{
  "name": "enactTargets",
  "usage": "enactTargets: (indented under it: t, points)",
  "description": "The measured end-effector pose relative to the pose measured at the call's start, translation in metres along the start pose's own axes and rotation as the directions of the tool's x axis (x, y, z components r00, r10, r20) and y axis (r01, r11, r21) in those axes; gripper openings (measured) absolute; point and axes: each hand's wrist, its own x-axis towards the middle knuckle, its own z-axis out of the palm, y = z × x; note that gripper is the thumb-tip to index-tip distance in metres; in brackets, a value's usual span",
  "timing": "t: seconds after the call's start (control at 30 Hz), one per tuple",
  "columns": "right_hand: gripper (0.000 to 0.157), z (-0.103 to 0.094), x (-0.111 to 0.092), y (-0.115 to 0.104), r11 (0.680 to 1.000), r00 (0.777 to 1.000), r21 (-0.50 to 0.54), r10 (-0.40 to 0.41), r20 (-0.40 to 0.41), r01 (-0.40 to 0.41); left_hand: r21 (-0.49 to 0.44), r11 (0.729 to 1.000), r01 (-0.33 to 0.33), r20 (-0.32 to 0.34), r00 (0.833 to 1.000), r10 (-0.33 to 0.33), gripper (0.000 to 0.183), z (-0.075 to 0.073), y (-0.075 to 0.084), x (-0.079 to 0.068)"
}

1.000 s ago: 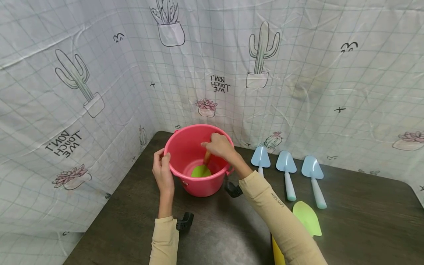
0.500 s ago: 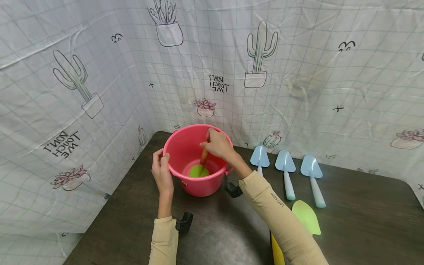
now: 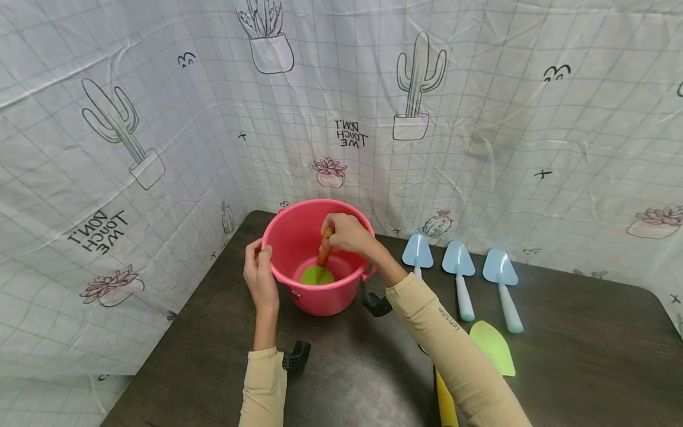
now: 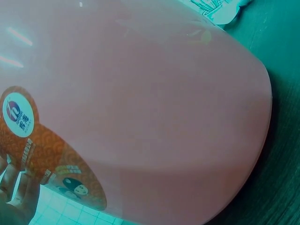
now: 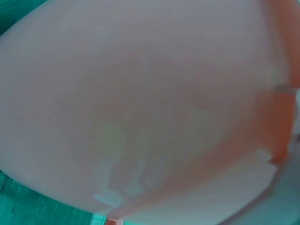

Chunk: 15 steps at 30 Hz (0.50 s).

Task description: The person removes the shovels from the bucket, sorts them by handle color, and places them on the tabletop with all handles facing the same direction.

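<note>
A pink bucket (image 3: 326,301) stands upright on the dark table. My left hand (image 3: 261,279) grips its rim at the left, the thumb over the edge and the fingers outside. Inside the bucket, my right hand (image 3: 349,233) holds the orange-brown handle of a green-bladed trowel (image 3: 317,275), blade downward; whether it touches the floor of the bucket cannot be told. The bucket's outer wall (image 4: 164,103) with its orange label fills the left wrist view, where a few fingers show at the lower left. In the right wrist view, the wall (image 5: 140,93) hides the hand.
Three light-blue trowels (image 3: 459,259) lie side by side at the back right of the table (image 3: 587,356). Closer in are a light-green blade (image 3: 493,349) and a yellow handle (image 3: 446,397), both partly behind the right sleeve. Printed curtains (image 3: 480,142) border the back and left.
Inside the bucket, the trowel has shifted slightly to the left, and more of its handle shows above the right hand's fingers. The left hand stays on the rim.
</note>
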Motion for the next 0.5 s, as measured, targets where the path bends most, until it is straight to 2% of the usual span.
enactTargets:
  t: [0.1,0.2,0.5]
  points:
    - [0.023,-0.0009,-0.0003,0.0003,1.0,0.995,0.024,-0.018,0.095,0.016,0.002,1.0,0.001,0.001,1.0,-0.001,0.034,0.0003,0.0002,0.0003]
    - [0.024,-0.0019,-0.0009,-0.0006,0.999,0.988,0.024,-0.04,0.146,0.037,0.0,1.0,0.005,0.002,1.0,-0.005,0.034,0.0007,0.0007,0.0001]
    - [0.026,-0.0015,-0.0015,-0.0017,0.998,0.986,-0.002,-0.057,0.156,0.058,-0.006,1.0,0.005,0.016,1.0,-0.005,0.035,-0.0005,-0.0006,0.001]
